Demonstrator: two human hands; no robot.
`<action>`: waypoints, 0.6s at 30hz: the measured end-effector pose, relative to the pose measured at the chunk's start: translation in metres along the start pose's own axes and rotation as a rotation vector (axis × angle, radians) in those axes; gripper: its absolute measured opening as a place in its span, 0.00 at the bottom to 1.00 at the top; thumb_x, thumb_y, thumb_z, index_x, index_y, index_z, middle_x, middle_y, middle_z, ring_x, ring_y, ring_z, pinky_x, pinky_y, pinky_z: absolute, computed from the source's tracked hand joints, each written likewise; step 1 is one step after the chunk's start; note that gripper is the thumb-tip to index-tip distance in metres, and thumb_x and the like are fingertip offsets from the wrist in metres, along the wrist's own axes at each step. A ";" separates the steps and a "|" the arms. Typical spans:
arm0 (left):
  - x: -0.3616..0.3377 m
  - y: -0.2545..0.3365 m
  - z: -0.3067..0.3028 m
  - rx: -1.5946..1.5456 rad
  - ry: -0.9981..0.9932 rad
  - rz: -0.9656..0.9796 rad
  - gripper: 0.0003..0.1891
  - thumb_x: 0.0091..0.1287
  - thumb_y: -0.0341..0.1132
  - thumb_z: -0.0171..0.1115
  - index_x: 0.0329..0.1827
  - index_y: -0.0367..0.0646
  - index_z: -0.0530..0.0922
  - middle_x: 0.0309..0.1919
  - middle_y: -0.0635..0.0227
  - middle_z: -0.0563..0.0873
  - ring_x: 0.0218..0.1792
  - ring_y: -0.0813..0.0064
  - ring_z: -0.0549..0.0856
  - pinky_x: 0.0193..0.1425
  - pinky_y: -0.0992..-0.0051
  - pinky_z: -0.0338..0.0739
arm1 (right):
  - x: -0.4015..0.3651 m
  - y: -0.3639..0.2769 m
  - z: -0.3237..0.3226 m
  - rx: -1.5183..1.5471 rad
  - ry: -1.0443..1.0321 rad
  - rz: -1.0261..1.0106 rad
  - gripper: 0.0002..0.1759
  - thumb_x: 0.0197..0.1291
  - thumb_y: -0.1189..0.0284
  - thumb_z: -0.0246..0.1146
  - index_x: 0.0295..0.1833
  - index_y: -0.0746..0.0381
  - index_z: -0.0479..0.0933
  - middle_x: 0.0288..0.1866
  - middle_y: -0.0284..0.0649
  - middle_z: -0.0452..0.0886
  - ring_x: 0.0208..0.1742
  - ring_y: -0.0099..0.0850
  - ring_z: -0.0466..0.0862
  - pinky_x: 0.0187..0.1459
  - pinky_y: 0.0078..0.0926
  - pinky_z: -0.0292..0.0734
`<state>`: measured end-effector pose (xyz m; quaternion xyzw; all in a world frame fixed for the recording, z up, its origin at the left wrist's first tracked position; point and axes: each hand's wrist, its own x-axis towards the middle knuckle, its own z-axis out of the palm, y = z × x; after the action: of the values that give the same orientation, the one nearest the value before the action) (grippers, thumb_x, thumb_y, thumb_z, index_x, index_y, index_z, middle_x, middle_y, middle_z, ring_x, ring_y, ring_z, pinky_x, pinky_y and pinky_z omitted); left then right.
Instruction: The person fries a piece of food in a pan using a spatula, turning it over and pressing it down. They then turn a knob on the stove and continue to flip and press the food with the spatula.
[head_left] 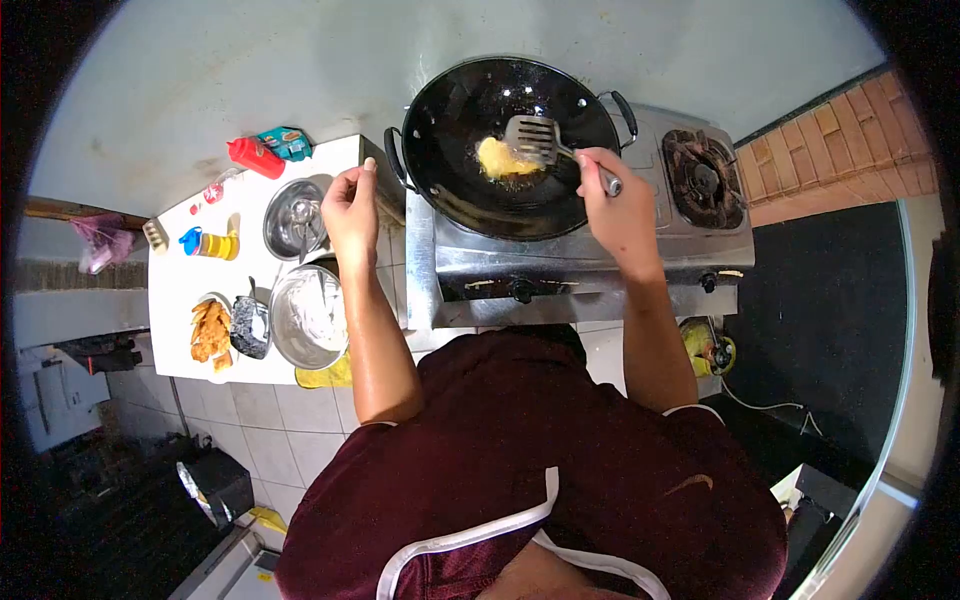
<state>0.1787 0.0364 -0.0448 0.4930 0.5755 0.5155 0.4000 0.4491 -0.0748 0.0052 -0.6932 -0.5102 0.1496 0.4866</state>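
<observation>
My right hand [618,212] is wrapped round the handle of a slotted spatula [531,136]. Its metal blade rests over a yellow, battered-looking piece of food [493,158] in oil at the middle of a black wok [448,185]. The blade hides part of the food. To the left of the wok, my left hand [350,212] is raised with curled fingers and the thumb up, and I see nothing in it. A steel bowl [275,222] with a utensil in it sits just left of that hand, and a larger bowl with white batter [290,345] stands below.
The wok stands on the left burner of a steel gas stove [600,262]; a bare burner [705,180] is to the right. On the white table [172,330] are fried food [210,332], a black-and-white container [249,325], a yellow bottle [215,245] and a red bottle [256,157].
</observation>
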 end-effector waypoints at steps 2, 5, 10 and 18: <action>-0.002 -0.002 -0.001 -0.011 -0.008 0.014 0.14 0.64 0.43 0.64 0.33 0.39 0.81 0.28 0.73 0.82 0.29 0.85 0.72 0.36 0.82 0.66 | 0.000 0.003 0.001 0.003 0.008 0.066 0.10 0.62 0.68 0.59 0.43 0.62 0.79 0.34 0.49 0.83 0.36 0.43 0.85 0.35 0.29 0.76; -0.001 -0.008 -0.002 -0.014 -0.022 -0.011 0.14 0.64 0.43 0.63 0.33 0.39 0.81 0.28 0.74 0.82 0.29 0.86 0.72 0.37 0.83 0.66 | -0.002 0.012 0.010 0.030 0.096 -0.090 0.10 0.62 0.68 0.59 0.43 0.63 0.79 0.33 0.48 0.83 0.33 0.40 0.85 0.35 0.28 0.76; 0.000 -0.005 -0.001 -0.058 -0.014 0.023 0.13 0.64 0.42 0.63 0.34 0.38 0.81 0.30 0.73 0.83 0.32 0.85 0.75 0.38 0.82 0.67 | -0.006 0.006 0.003 0.080 0.007 0.023 0.10 0.61 0.68 0.59 0.43 0.62 0.79 0.32 0.48 0.83 0.34 0.40 0.85 0.35 0.28 0.76; 0.002 0.004 0.001 -0.036 -0.031 0.022 0.14 0.64 0.42 0.64 0.37 0.38 0.82 0.31 0.71 0.83 0.33 0.83 0.77 0.40 0.81 0.68 | -0.011 0.007 0.016 0.074 0.063 -0.088 0.09 0.62 0.69 0.59 0.42 0.62 0.79 0.33 0.49 0.82 0.35 0.42 0.85 0.36 0.29 0.76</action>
<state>0.1800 0.0384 -0.0411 0.5000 0.5546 0.5225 0.4117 0.4370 -0.0762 -0.0115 -0.6561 -0.5187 0.1251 0.5337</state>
